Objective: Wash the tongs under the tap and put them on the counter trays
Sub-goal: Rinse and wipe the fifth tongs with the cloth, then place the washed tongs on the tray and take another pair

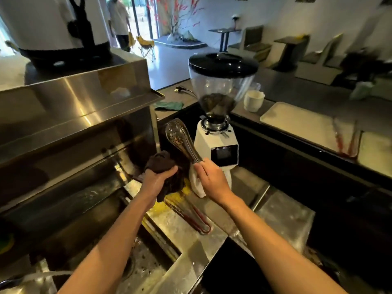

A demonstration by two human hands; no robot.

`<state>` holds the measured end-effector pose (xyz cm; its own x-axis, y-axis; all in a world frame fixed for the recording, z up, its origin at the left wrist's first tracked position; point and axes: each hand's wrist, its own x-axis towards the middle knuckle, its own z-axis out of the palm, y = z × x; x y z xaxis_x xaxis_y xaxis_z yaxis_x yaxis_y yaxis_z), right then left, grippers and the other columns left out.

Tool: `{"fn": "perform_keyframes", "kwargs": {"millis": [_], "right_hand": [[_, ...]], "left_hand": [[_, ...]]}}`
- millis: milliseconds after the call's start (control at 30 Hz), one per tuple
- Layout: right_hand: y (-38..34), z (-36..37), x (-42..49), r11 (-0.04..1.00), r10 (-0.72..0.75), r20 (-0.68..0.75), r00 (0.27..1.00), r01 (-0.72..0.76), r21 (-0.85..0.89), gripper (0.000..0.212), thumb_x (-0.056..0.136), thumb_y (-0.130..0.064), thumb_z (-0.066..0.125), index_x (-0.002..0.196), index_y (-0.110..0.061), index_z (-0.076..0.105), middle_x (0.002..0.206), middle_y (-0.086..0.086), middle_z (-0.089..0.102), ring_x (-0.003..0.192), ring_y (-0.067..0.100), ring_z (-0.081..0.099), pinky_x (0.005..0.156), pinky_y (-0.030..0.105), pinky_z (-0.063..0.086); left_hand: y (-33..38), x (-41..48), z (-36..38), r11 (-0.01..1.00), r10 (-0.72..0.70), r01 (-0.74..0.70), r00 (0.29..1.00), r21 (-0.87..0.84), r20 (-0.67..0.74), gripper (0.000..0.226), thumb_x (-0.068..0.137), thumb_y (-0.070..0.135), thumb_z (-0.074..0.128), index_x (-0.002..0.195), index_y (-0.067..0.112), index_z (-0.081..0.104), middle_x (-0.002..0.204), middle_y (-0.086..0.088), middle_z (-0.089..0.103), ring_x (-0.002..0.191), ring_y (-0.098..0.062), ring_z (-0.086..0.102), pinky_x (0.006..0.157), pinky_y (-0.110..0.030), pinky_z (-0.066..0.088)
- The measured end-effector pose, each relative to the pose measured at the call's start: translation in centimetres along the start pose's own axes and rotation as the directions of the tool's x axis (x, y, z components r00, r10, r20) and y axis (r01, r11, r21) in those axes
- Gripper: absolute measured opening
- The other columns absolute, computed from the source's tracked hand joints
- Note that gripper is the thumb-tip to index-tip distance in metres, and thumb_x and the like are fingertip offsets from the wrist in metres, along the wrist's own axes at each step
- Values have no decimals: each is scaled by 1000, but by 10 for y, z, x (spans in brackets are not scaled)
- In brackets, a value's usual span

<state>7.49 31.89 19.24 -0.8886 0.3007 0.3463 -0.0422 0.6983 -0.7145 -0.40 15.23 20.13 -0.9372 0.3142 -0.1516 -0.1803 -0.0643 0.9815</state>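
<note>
Right hand [212,177] gripping tongs [180,141], shiny, perforated

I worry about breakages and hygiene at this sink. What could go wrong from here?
1. The right hand holds the steel tongs upright, close to the coffee grinder; a swing might knock it or drip water on it.
2. The left hand grips a dark cloth; wiping the tongs with it may dirty them.
3. The red tongs lie on the wet counter beside the sink and might slide in.
</note>
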Motion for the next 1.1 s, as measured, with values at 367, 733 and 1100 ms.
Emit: {"fn": "perform_keyframes", "kwargs": {"millis": [367, 733, 1100], "right_hand": [[56, -135, -19, 979, 204, -296, 933, -198, 50, 31, 105, -36, 43, 89, -18, 62, 90, 2, 58, 78, 16, 58, 67, 30, 43], [162, -259, -10, 950, 301, -509, 806, -301, 84, 32, 104, -47, 37, 89, -26, 56, 86, 0, 58, 79, 20, 60, 73, 44, 53], [246, -347, 66, 886, 408, -473, 781, -463, -1, 34, 105, -35, 40, 74, -24, 46, 77, -2, 51, 73, 12, 49, 63, 35, 39]], "left_hand": [[20, 11, 158, 999, -4, -8, 960, 44, 281, 22, 77, 9, 80, 95, 14, 68, 84, -3, 73, 75, -17, 72, 53, -21, 54], [16, 42, 348, 997, -67, 42, 910, 69, 408, 19, 77, 15, 81, 84, 24, 66, 87, 3, 72, 69, -3, 70, 58, -18, 53], [28, 109, 470, 995, -67, 37, 928, 90, 366, 24, 72, 16, 85, 90, 17, 69, 89, -4, 73, 83, -20, 71, 71, -29, 56]]}}
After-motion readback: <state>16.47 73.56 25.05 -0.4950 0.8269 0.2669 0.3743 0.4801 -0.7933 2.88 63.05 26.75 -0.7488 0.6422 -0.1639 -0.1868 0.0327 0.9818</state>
